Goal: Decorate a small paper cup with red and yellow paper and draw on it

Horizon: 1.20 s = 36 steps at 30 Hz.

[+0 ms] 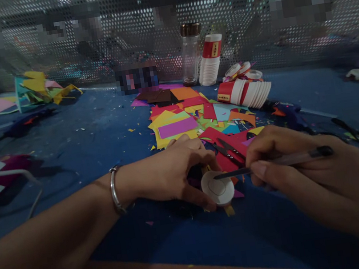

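Observation:
My left hand [185, 172] grips a small round white piece [220, 193], which looks like the bottom of a paper cup, between thumb and fingers. A circle is drawn on its face. In my right hand [293, 171] is a pen [287, 160] with a dark end, held in a writing grip, its tip at the upper part of the white piece. Just beyond, between the hands, a pair of black thread snips [229, 150] lies on red paper [211, 135].
Coloured paper scraps [178, 128] spread beyond my hands. Stacked paper cups [209, 69] stand by a clear bottle [189, 59]; another cup stack [244, 92] lies sideways. A glue gun [286, 114] with cables lies right, a purple-white power strip [0, 179] left. A perforated metal panel [138, 37] closes the back.

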Available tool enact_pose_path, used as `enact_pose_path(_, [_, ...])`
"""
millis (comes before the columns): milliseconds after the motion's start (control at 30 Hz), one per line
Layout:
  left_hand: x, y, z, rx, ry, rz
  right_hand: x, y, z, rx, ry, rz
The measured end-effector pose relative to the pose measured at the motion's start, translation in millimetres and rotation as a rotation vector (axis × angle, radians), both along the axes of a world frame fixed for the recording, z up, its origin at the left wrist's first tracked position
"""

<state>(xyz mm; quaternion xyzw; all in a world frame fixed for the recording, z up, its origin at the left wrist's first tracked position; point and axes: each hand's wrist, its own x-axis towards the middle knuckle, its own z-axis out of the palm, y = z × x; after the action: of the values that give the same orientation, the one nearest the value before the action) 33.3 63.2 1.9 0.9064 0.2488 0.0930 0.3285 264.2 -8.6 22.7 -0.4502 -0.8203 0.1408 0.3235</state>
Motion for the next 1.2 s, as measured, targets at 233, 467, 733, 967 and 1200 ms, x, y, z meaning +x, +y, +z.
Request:
enact_pose_path(233, [1.4,-0.3,1.8,0.014,0.011,-0.009,-4.4,-2.3,-2.9,-0.034,0.046,-0.012])
enact_pose_path(467, [2.4,-0.9,2.7,0.062,0.039,-0.012,-4.7,-2.3,-4.1,-0.067,0.078,-0.002])
enact_pose_path(733, [2.4,-0.2,2.6,0.045,0.027,-0.019,-5.0,-3.4,-4.7,-0.049,0.085,-0.012])
enact_pose_path(967, [2.4,-0.5,3.6,0.036,0.043,-0.01,-4.5,-5.0,-4.9,-0.049,0.082,-0.021])
enact_pose_path(1200, [0.5,0.1,2.2,-0.015,-0.002,-0.021,-5.6,-5.2,-4.6,-0.023,0.066,0.005])
